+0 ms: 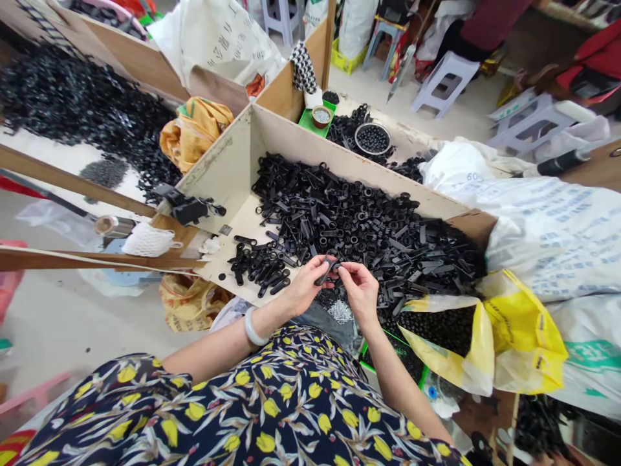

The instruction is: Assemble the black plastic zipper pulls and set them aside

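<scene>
My left hand [310, 279] is closed round a black plastic part [324, 274], a flat handle with a ring end. Thumb and fingers of my right hand [358, 285] pinch at that part's ring end; whether a separate small piece sits between them is too small to tell. Beyond both hands spreads a heap of similar black parts [339, 207] with many loose rings. A smaller group of black handle parts [262, 265] lies to the left. Just below my hands is a little pile of small silvery pieces [341, 312].
A wooden partition [349, 162] borders the heap at the back. Behind it stand a metal bowl of black balls [372, 138] and a green tray [310, 123]. A yellow plastic bag [521, 330] and white sacks [548, 220] crowd the right. A person [485, 32] is at the far right.
</scene>
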A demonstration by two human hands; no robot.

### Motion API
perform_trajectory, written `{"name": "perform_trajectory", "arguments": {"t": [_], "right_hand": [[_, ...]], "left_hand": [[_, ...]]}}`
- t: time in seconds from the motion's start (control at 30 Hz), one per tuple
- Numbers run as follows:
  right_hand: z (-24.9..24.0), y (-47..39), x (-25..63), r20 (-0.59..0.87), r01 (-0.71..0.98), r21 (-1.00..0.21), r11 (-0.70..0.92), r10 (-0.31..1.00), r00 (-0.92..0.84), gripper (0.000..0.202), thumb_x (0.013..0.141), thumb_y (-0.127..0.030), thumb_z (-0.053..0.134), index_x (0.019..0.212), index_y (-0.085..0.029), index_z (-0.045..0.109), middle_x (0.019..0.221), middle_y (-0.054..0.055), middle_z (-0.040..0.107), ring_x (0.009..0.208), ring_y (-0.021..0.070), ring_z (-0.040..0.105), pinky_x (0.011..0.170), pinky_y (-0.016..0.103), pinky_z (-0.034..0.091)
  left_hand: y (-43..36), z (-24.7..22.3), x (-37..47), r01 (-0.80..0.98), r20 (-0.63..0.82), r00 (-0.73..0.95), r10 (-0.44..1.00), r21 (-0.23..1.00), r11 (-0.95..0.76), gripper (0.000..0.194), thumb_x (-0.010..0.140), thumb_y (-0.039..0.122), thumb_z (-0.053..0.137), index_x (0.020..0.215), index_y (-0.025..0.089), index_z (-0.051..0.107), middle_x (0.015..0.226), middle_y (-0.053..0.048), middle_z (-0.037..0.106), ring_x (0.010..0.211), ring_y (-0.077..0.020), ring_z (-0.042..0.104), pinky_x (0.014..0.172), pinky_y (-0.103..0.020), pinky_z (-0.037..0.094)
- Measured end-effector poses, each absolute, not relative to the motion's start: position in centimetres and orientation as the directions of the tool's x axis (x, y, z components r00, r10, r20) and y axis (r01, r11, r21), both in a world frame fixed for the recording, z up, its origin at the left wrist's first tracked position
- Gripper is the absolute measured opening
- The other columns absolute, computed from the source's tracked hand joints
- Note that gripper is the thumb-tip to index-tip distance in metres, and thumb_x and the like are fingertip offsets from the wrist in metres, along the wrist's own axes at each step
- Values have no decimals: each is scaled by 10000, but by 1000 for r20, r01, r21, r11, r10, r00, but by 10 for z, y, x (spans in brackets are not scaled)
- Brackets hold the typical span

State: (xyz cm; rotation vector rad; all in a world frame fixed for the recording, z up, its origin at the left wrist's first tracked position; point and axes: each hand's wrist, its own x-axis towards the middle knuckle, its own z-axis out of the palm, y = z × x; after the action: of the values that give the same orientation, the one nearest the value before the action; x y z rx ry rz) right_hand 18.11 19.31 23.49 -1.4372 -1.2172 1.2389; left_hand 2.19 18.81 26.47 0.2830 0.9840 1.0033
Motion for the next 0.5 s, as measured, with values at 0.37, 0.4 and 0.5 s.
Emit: {"name": "perform_trajectory", "arguments": {"t": [0.37,0.4,0.5], "right_hand": [[243,200,179,-24,102,-994,-28,999,39,149,913,-387,752,962,-251,793,946,44,727,873,195,693,784,338,597],[246,201,179,5,134,-991,1,999,33,129,922,-369,746,963,-258,797,946,44,724,870,195,691,771,336,595],[253,203,179,74,214,-974,79,997,-34,101,944,-331,728,976,-272,804,933,43,732,849,195,690,737,337,588]], "left_hand": [[187,268,16,-343,-491,206,846,774,532,276,909,345,708,1126,193,634,1084,-44,706,906,-153,705,789,-253,522],[187,268,16,-312,-482,209,851,792,525,284,918,340,686,1156,194,632,1099,-49,702,884,-152,701,756,-253,524],[186,267,14,-188,-433,196,880,864,467,283,938,310,623,1193,187,641,1018,-41,696,757,-130,654,640,-238,486]]}}
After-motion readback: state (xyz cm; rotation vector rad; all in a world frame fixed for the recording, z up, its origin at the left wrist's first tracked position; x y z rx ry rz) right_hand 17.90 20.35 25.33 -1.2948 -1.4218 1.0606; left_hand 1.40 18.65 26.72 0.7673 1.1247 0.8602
